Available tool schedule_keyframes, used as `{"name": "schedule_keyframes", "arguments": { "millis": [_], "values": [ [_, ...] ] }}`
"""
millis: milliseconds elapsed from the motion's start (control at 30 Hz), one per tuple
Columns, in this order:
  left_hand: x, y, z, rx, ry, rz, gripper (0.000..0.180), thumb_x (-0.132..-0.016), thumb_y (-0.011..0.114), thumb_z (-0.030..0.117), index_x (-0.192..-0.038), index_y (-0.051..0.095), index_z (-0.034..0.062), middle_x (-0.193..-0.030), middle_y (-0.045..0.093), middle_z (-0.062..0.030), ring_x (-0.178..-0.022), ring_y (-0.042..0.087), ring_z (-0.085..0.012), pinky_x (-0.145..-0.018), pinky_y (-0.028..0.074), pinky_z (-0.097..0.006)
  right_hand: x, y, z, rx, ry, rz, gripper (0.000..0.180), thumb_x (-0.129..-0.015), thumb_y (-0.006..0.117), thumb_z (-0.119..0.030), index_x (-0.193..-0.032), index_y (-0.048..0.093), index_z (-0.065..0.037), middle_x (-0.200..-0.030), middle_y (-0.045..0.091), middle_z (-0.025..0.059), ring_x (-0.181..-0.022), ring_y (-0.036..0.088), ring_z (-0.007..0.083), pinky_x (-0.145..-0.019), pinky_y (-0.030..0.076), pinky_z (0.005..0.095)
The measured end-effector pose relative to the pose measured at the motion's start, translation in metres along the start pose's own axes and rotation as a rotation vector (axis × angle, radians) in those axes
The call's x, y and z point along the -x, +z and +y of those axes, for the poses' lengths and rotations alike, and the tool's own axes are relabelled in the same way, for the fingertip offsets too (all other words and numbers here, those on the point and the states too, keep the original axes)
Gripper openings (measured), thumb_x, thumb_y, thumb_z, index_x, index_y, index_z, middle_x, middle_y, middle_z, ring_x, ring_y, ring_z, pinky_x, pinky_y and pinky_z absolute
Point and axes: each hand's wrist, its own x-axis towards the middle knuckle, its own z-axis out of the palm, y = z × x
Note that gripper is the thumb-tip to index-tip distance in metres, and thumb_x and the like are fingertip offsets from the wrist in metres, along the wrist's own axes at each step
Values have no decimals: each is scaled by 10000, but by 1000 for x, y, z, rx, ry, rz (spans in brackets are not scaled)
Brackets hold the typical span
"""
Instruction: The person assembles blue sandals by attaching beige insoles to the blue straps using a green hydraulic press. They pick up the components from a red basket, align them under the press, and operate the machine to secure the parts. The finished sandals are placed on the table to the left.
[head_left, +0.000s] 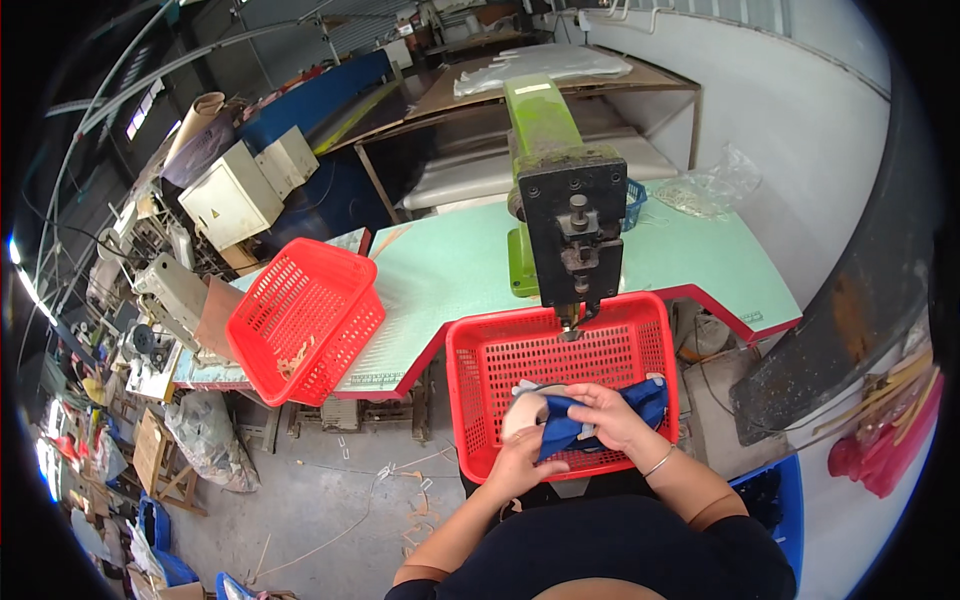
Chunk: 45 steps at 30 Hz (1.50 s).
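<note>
Both hands are together over the near part of a red plastic basket [462,400]. Between them is a blue fabric piece with a cream-coloured rounded part, its look close to a shoe upper [560,432]. My left hand [515,465] grips its near left side, by the cream part. The fingers of my right hand [612,418] are closed on its upper right side. More blue material [650,396] shows beyond my right hand inside the basket; whether it is a separate piece, I cannot tell. Just past the hands, a green sewing machine [535,115] has its black head above the basket's far rim.
A second red basket [330,340] with beige scraps sits on the pale green worktable [440,265] at left. Behind the machine are a small blue basket [634,205] and a clear plastic bag [715,190]. A dark curved post [840,330] stands at right, a blue bin [790,510] below.
</note>
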Motion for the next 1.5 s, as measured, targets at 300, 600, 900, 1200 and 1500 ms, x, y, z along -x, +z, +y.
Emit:
{"name": "schedule_keyframes", "arguments": {
  "millis": [300,600,900,1200,1500],
  "values": [
    [7,-7,-1,834,-449,295,223,-831,611,44,-1049,584,8,-964,633,-37,-880,580,-107,-816,460,-265,3,3,26,229,45,31,370,-848,606,-109,-1165,471,24,-1017,571,49,-907,552,111,-857,430,263],
    [14,3,-31,851,-596,419,164,-833,605,44,-990,586,1,-929,634,-43,-832,588,-107,-777,475,-254,-2,10,41,574,-234,-102,195,-849,580,-78,-1029,610,-9,-953,586,1,-888,541,115,-796,417,227],
    [0,2,-41,285,-362,466,122,-810,620,27,-927,595,1,-860,627,-41,-804,584,-108,-733,476,-255,-29,9,34,106,127,-84,161,-853,594,-105,-991,544,-39,-867,568,11,-799,569,100,-710,466,244],
    [-5,5,-54,550,-272,678,430,-769,667,30,-1148,464,7,-1222,471,-138,-1073,501,-155,-869,439,-303,-17,17,2,1081,-446,-62,119,-784,642,-176,-842,631,-74,-832,617,39,-825,582,141,-840,413,343],
    [-33,-23,-32,-652,367,112,270,-675,661,86,-942,616,93,-764,555,-7,-790,564,-162,-924,331,-417,-15,0,-4,906,-327,189,127,-798,618,-143,-860,625,-32,-779,645,89,-710,621,178,-677,467,294]
  ]
}}
